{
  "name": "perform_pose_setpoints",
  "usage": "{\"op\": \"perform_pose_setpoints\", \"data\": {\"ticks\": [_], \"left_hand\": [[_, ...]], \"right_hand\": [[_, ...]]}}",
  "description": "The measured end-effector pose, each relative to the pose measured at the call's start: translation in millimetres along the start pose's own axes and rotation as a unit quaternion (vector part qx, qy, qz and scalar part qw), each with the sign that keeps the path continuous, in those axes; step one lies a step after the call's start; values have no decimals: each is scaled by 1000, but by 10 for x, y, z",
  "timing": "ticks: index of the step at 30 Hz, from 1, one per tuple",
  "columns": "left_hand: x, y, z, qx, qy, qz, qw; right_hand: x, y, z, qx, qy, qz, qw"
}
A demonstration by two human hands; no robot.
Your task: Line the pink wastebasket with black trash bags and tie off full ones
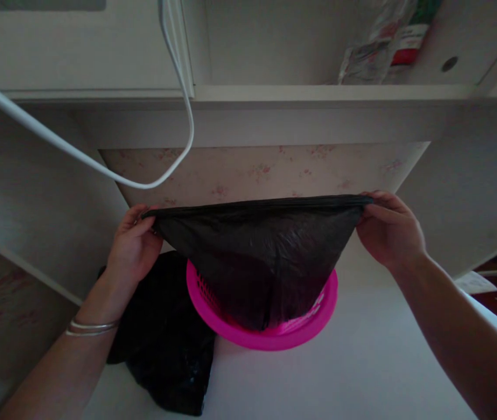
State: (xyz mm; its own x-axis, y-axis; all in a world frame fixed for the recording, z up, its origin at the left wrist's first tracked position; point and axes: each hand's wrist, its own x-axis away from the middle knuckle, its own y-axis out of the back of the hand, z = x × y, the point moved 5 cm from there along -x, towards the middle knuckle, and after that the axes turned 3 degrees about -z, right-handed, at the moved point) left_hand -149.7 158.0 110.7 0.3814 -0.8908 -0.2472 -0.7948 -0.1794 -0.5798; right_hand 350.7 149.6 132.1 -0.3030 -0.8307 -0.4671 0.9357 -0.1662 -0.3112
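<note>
Stretched taut between my two hands is a black plastic bag (257, 251), its top edge running nearly level. My left hand (137, 242) pinches one corner, with silver bangles on the wrist behind it. The opposite corner is gripped by my right hand (388, 227). The lower part of the bag hangs into a bright pink basket (270, 341) with perforated sides, which stands on the white surface. Much of the basket's inside is hidden behind the bag. Below my left forearm, a second black plastic bundle (170, 344) lies crumpled beside the basket.
A white cable (143, 185) loops down in front at the upper left. Behind the basket are white shelving (331, 93) and flower-patterned wallpaper (261, 169). Plastic packaging (366, 61) and a green, white and red item (412, 38) sit on the shelf. White panels flank both sides.
</note>
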Motion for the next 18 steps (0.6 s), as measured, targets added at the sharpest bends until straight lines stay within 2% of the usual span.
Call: {"op": "perform_pose_setpoints", "data": {"ticks": [3,7,9,11,15,18], "left_hand": [[-12,6,76,8,25,4,1000],[-36,-111,311,-65,127,49,989],[-60,-209,459,-111,187,78,973],[-103,-319,559,-130,217,91,963],[-191,-504,543,-93,184,85,975],[-191,-502,378,-24,121,83,989]], "right_hand": [[48,-6,-69,1,-66,28,997],[78,-201,-229,25,-159,69,985],[60,-335,-330,51,-180,70,980],[24,-447,-421,69,-191,48,978],[-74,-525,-434,31,-162,-17,986],[-116,-432,-279,-21,-102,-19,994]]}}
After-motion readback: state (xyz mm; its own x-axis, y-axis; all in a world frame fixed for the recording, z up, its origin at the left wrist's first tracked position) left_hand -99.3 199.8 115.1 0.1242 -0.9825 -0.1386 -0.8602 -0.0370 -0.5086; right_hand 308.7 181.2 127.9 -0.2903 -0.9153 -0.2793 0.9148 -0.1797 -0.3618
